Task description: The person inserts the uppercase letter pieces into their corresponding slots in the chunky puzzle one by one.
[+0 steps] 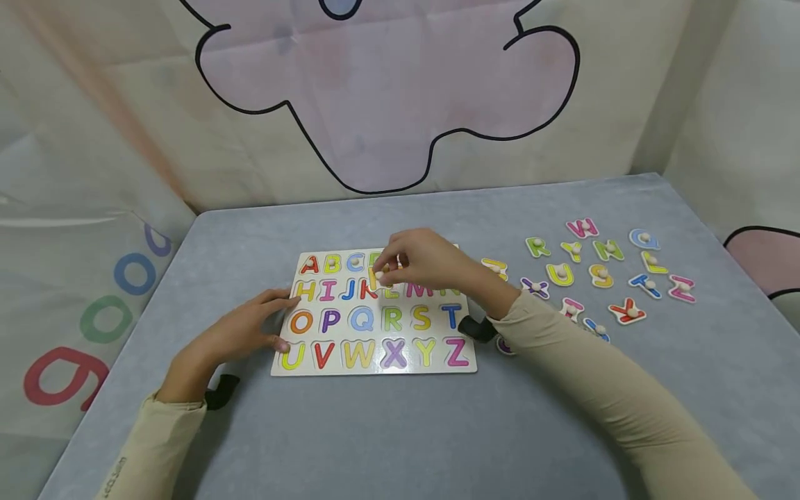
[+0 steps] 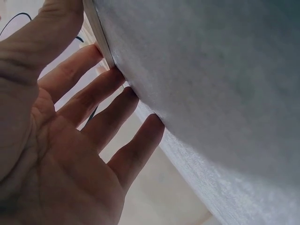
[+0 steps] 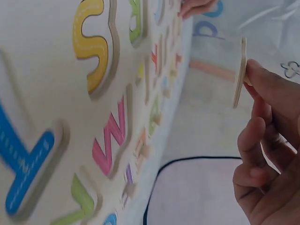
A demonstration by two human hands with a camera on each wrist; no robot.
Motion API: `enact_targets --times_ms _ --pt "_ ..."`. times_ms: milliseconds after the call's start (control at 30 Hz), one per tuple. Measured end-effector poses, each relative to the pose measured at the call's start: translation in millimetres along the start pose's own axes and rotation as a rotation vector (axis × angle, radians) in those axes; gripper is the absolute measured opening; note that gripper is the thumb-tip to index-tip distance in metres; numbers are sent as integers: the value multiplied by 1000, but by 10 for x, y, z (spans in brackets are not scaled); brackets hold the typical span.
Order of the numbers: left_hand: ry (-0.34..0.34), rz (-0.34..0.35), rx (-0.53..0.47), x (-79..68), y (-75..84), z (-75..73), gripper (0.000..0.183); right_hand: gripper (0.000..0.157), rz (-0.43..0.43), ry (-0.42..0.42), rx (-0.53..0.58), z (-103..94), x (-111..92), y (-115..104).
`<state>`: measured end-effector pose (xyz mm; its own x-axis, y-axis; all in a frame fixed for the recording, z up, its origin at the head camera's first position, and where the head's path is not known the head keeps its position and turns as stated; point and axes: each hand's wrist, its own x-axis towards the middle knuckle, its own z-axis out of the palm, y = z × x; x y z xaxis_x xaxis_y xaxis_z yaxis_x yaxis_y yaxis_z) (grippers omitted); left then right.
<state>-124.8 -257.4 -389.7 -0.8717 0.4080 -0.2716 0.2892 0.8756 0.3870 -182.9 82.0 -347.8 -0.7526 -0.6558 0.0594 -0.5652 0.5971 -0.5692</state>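
A white alphabet puzzle board (image 1: pixel 375 372) with coloured letter recesses lies flat on the table. In its top row, an A piece (image 1: pixel 309 264), a B piece (image 1: pixel 332 264) and a C piece (image 1: pixel 355 262) sit with knobs up. My left hand (image 1: pixel 246 326) rests at the board's left edge, its fingers fairly straight and touching the side in the left wrist view. Above the upper middle of the board, my right hand (image 1: pixel 425 258) pinches a thin letter piece (image 3: pixel 240 72) between thumb and fingers. The right wrist view shows that piece edge-on, so its letter cannot be read.
Several loose letter pieces with knobs lie right of the board, among them a red K (image 1: pixel 627 312), a green R (image 1: pixel 537 246) and a pink Z (image 1: pixel 682 289). My right forearm (image 1: pixel 600 375) passes over the table beside them. A printed curtain (image 1: pixel 387 83) hangs behind.
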Motion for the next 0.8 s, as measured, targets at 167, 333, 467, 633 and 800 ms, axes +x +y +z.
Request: enact_targets --times_ms 167,333,467,633,800 --pt "-8 -19 -2 -12 7 -3 88 18 6 -54 -18 118 246 -79" --pt "14 -10 -11 -5 -28 3 86 18 13 -61 -9 239 453 -108" --pt "31 1 -36 5 -60 1 77 18 59 -59 40 352 605 -140" --pt "27 4 -38 -3 -69 -8 64 18 102 -88 51 521 811 -230" --pt "28 -20 -31 -6 -57 -24 65 18 117 -109 28 656 1009 -370"
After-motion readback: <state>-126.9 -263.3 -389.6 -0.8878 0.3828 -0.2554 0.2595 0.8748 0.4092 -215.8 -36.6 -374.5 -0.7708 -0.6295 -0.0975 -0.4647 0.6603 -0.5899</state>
